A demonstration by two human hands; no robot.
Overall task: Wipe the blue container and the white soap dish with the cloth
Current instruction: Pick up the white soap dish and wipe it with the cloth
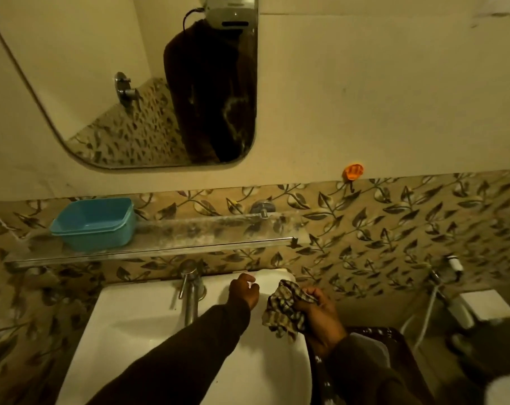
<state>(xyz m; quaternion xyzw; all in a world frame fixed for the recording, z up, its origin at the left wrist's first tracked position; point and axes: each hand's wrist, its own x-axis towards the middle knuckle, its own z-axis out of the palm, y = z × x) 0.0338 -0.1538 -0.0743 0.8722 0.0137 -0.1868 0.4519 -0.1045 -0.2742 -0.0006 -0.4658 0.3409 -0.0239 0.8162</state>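
Observation:
The blue container (94,223) stands empty on the left end of a glass shelf (189,238) above the sink. The white soap dish (272,280) rests on the sink's back right corner. My left hand (245,289) reaches over the sink and its fingers close on the near edge of the soap dish. My right hand (318,309) is just right of it, gripping a bunched checked cloth (283,308) that hangs against the dish's right side.
A white sink (125,331) with a chrome tap (191,290) is below the shelf. A mirror (148,83) hangs above. An orange hook (353,171) sticks on the wall. A spray hose (434,290) and toilet paper holder (487,308) are at the right.

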